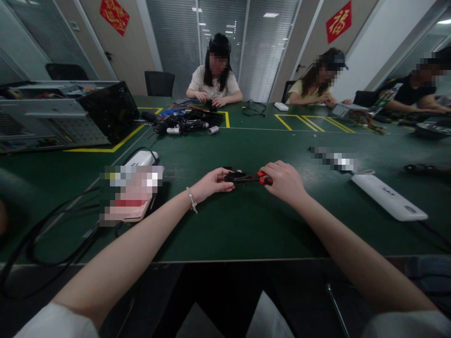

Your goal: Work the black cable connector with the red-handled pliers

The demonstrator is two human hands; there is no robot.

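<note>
my view's biggest item: green table (pixel 243 230), yellow tape (pixel 227 120) marking off zones on it, prob to keep kit sorted. computer case (pixel 45 124) sits far l, its bulk clear of both forearms, which i'd guess is the pt. co-worker (pixel 215 87) is straight across, hands down on own side. white power bank (pixel 389 197) lies on the r w/ a cable off its near end, prob parked there so the mid stays free for handwork; phone (pixel 132 204), mostly pixelated, on the l, likely same reason.

r hand (pixel 287 180): fingers curled tog round the grips of red-and-black pliers (pixel 254 178), held back from the nose, prob for leverage. l hand (pixel 213 181): thumb + fingertips pinching a small black part (pixel 232 176), centre front, over the table. pliers' nose pts l and meets the part, so i read l as steadying, r as working the tool. can't tell if the jaws grip it or just touch; too small + dark.
</note>
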